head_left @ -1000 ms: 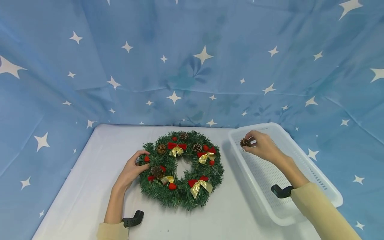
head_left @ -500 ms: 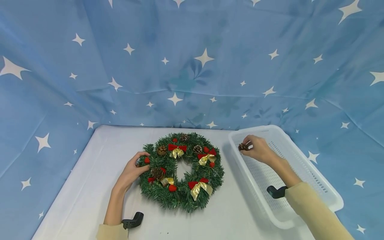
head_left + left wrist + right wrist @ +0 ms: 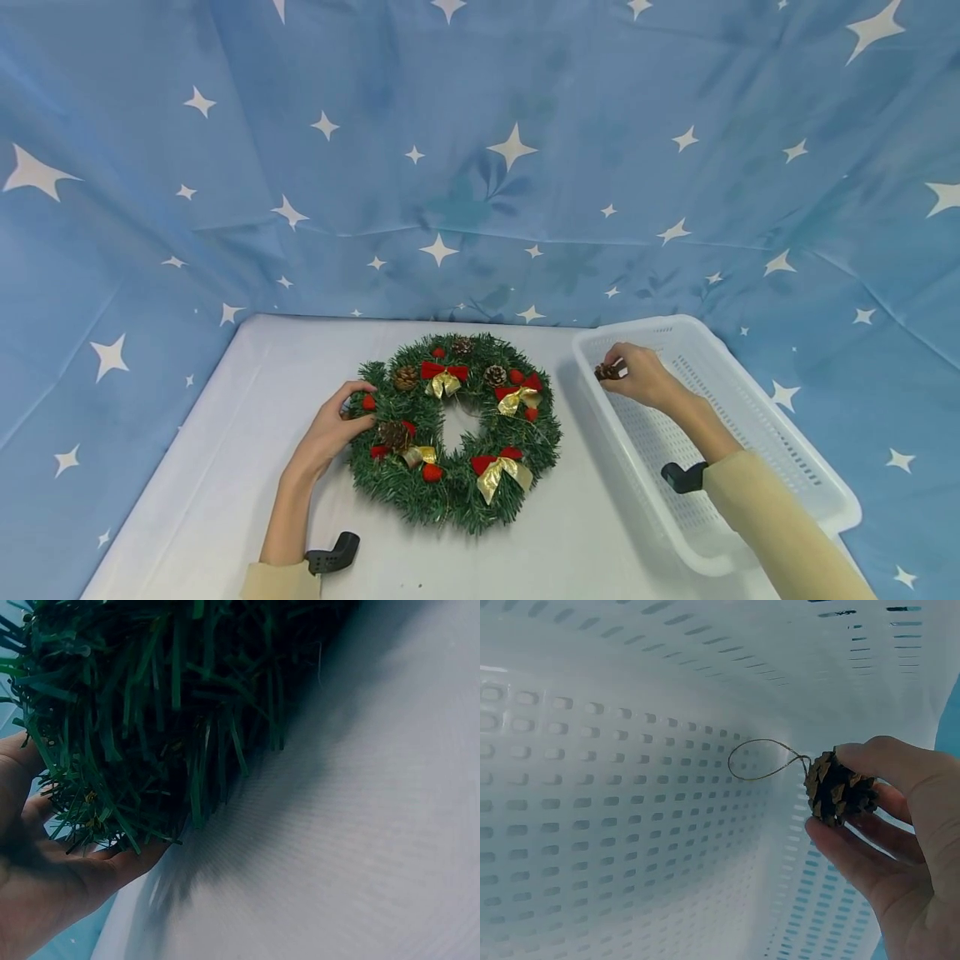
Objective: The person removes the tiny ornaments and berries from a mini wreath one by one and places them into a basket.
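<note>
A green Christmas wreath (image 3: 480,508) with pine cones, red berries and red-and-gold bows lies on the white table. My left hand (image 3: 327,431) holds its left edge, thumb and fingers around the greenery; some fingertips are hidden among the needles in the left wrist view (image 3: 135,735). Over the left side of a white plastic basket (image 3: 660,500), my right hand (image 3: 643,377) pinches a small brown pine cone (image 3: 832,791) between thumb and fingers. From the cone a thin string loop (image 3: 761,778) sticks out, seen in the right wrist view.
The basket, with slotted walls and floor, stands at the table's right side. Blue cloth (image 3: 480,208) with white stars hangs behind the table and along both sides. White tabletop (image 3: 525,558) shows in front of the wreath and between it and the basket.
My right hand has moved slightly left and down with the pine cone, over the basket's left side. My left hand stays on the wreath. The head view has shifted a little.
</note>
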A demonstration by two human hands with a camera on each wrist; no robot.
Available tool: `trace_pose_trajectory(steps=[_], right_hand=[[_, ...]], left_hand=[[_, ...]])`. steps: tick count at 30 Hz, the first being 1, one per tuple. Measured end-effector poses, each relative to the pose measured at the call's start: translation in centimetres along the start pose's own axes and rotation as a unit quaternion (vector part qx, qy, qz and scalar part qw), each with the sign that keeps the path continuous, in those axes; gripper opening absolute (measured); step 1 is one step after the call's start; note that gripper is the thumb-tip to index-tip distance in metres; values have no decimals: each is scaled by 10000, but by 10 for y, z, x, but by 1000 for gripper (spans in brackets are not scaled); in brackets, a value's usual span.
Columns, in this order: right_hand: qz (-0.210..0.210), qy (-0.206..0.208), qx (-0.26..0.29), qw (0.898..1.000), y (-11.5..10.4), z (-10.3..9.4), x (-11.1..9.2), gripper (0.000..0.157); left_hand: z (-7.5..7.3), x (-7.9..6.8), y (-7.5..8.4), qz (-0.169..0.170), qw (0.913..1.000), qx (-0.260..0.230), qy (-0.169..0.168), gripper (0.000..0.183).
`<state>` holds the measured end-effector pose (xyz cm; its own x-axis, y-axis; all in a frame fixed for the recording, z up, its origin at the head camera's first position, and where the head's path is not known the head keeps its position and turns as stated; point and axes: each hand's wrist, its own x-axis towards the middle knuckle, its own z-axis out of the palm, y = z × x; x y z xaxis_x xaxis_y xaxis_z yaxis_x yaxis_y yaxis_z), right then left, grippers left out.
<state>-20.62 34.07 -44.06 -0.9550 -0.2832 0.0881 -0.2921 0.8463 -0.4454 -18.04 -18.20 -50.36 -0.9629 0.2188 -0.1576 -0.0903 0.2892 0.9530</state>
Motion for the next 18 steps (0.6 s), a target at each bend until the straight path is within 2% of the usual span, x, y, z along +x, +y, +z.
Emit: trace_pose_trajectory(steps=[18], right_hand=[[-60,-68,56,9999,7,11,4,23]], left_hand=[[1,0,-1,41,10000,31,0,47]])
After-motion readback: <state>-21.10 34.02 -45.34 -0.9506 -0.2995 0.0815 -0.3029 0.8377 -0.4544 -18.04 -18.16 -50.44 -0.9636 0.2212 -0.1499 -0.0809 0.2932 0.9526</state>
